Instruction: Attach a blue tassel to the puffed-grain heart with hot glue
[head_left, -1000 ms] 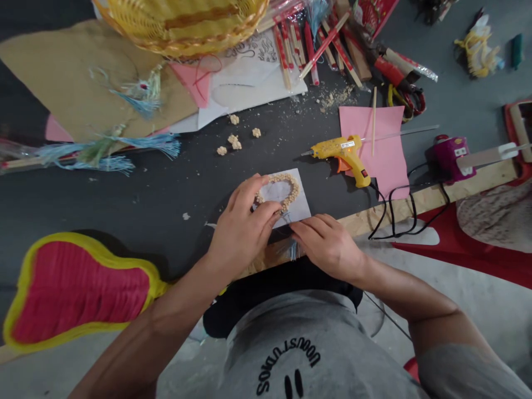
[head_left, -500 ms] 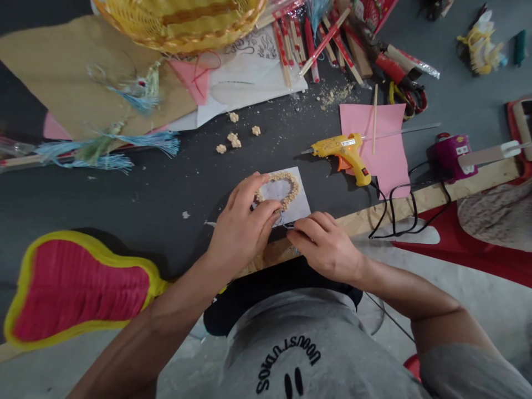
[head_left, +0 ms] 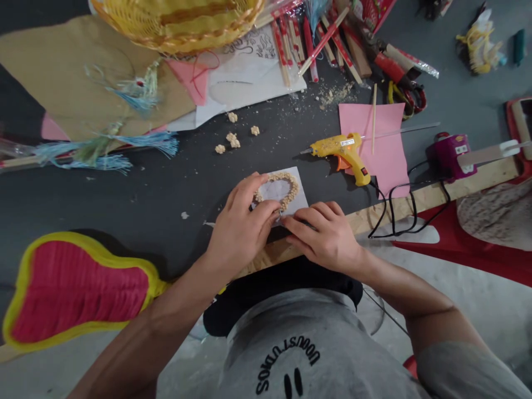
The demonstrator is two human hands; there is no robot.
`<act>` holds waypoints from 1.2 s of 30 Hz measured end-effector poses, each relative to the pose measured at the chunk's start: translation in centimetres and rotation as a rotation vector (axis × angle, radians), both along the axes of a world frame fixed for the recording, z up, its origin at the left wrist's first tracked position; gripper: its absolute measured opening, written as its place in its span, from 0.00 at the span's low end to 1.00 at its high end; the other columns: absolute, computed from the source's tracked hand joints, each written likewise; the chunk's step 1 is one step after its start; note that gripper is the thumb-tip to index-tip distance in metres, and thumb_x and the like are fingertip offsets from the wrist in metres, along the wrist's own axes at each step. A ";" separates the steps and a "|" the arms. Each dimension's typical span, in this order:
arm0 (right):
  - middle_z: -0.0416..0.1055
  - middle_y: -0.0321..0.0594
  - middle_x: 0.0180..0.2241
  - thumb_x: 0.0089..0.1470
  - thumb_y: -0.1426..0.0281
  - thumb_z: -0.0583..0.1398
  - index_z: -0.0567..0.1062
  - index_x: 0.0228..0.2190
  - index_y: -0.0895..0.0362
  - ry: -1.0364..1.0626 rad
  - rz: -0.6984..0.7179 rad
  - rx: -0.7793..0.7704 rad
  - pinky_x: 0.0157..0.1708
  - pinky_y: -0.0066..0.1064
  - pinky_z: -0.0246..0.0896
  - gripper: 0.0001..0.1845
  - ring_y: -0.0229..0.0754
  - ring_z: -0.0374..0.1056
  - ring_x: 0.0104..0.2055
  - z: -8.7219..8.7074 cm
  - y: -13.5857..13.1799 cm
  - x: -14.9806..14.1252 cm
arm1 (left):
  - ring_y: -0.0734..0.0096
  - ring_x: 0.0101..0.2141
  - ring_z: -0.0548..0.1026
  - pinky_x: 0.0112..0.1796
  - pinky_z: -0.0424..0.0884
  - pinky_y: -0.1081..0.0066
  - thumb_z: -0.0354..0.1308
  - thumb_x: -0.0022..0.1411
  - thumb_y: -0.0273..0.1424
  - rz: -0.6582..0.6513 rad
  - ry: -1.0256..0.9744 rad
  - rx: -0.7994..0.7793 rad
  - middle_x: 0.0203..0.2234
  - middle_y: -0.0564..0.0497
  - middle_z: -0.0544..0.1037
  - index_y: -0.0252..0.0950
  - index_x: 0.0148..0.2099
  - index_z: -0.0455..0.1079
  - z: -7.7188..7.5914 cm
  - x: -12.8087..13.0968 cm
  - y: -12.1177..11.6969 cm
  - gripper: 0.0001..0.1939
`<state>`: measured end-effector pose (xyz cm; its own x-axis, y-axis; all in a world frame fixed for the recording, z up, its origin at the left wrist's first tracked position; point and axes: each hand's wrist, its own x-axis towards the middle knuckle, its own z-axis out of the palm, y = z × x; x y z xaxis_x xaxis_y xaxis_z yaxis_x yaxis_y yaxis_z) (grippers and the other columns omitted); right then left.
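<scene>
A heart-like ring of small tan beads or kernels point(head_left: 293, 191) lies on a white paper square point(head_left: 300, 206) close to the table's front edge. My left hand point(head_left: 243, 221) is closed on the ring's left side, with fingers at its top and the thumb at its lower end. By that lower end is a small bit of thread or wire, too fine to make out. My right hand point(head_left: 326, 233) rests at the paper's lower right corner. Its fingers are stretched out and apart, and one fingertip touches the spot beside the thread.
A yellow glue gun point(head_left: 338, 148) lies to the right, partly on pink paper point(head_left: 390, 160), its black cord trailing over the edge. Several small tan clusters point(head_left: 233, 139) sit beyond the ring. Also around are a yellow basket point(head_left: 178, 41), blue tassels point(head_left: 103, 149) and a red-and-yellow fan shape point(head_left: 78, 288).
My right hand has moved slightly up and left, closer to the ring's lower end, and its fingers have spread from a pinch. My left hand stays on the ring.
</scene>
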<state>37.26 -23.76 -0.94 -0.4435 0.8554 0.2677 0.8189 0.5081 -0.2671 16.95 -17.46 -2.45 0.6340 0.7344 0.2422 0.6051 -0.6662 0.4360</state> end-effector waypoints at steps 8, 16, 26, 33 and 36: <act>0.76 0.38 0.36 0.66 0.62 0.57 0.78 0.43 0.54 -0.049 -0.031 0.007 0.37 0.39 0.51 0.13 0.43 0.62 0.37 -0.7 0.2 -0.4 | 0.46 0.63 0.65 0.59 0.68 0.47 0.54 0.68 0.28 0.012 0.001 -0.033 0.59 0.38 0.66 0.37 0.44 0.73 0.1 0.0 0.0 0.07; 0.76 0.39 0.36 0.65 0.63 0.58 0.78 0.41 0.55 -0.079 -0.038 0.006 0.36 0.39 0.51 0.11 0.43 0.63 0.36 -0.5 0.3 -0.7 | 0.47 0.62 0.65 0.59 0.68 0.48 0.54 0.69 0.28 -0.006 0.008 -0.003 0.59 0.37 0.66 0.35 0.45 0.73 0.1 0.0 0.1 0.07; 0.75 0.47 0.42 0.65 0.68 0.55 0.74 0.45 0.56 0.023 -0.409 0.063 0.46 0.41 0.63 0.10 0.49 0.68 0.45 1.2 2.8 5.7 | 0.46 0.62 0.66 0.58 0.70 0.51 0.55 0.68 0.28 -0.005 -0.020 0.054 0.58 0.38 0.66 0.35 0.44 0.73 -0.4 -0.1 0.1 0.06; 0.76 0.51 0.38 0.58 0.65 0.61 0.75 0.44 0.60 -0.117 -0.635 -0.166 0.39 0.41 0.62 0.14 0.52 0.69 0.39 0.0 5.5 9.3 | 0.46 0.61 0.67 0.57 0.71 0.51 0.56 0.68 0.29 0.023 -0.005 0.041 0.58 0.38 0.68 0.35 0.42 0.75 -0.5 0.1 0.0 0.07; 0.76 0.48 0.38 0.55 0.66 0.62 0.77 0.44 0.58 -0.043 -0.667 -0.257 0.37 0.37 0.61 0.15 0.50 0.70 0.38 0.4 5.9 9.1 | 0.47 0.61 0.67 0.57 0.71 0.51 0.55 0.68 0.29 0.019 -0.004 0.033 0.57 0.38 0.68 0.35 0.42 0.75 -0.5 0.0 0.1 0.07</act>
<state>46.32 -17.85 -0.56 0.1903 0.9816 0.0151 0.9455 -0.1791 -0.2720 16.95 -17.38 -2.91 0.6191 0.7378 0.2690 0.6158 -0.6687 0.4167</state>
